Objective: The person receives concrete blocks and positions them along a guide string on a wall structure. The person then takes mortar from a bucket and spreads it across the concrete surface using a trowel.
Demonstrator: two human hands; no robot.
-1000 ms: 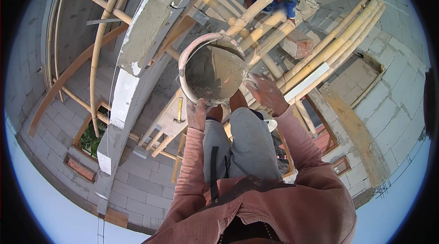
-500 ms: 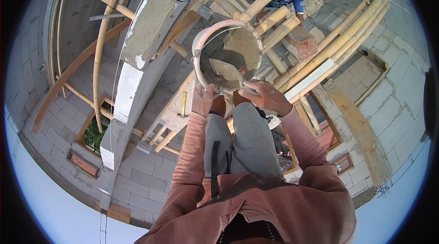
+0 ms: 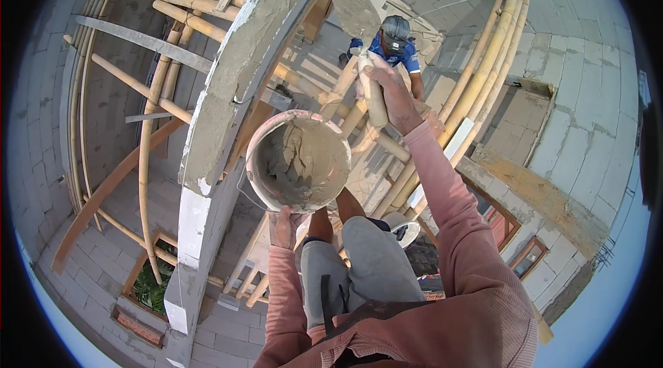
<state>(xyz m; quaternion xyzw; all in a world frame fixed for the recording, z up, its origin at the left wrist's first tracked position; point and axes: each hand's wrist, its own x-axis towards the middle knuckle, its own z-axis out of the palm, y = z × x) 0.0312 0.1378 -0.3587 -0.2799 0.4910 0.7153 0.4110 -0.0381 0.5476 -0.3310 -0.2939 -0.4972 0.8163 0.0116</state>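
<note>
My left hand (image 3: pixel 284 225) holds a round bucket (image 3: pixel 298 161) from beneath; wet grey mortar fills its bottom. My right hand (image 3: pixel 390 95) grips the wooden handle of a trowel (image 3: pixel 353 5), raised above and to the right of the bucket. The trowel's blade carries mortar and lies against the top of a curved block wall (image 3: pixel 242 78) coated with fresh grey mortar. My legs in grey trousers (image 3: pixel 366 264) hang below the bucket.
Bamboo scaffold poles (image 3: pixel 476 85) run under and around me, with more at the upper left. A person in a blue shirt and cap (image 3: pixel 395 40) works below, beyond the trowel. Grey block walls (image 3: pixel 573 71) surround the site; the ground lies far beneath.
My right hand left the bucket's rim and rose up with the loaded trowel to the wall top. The bucket dropped slightly and stays in my left hand.
</note>
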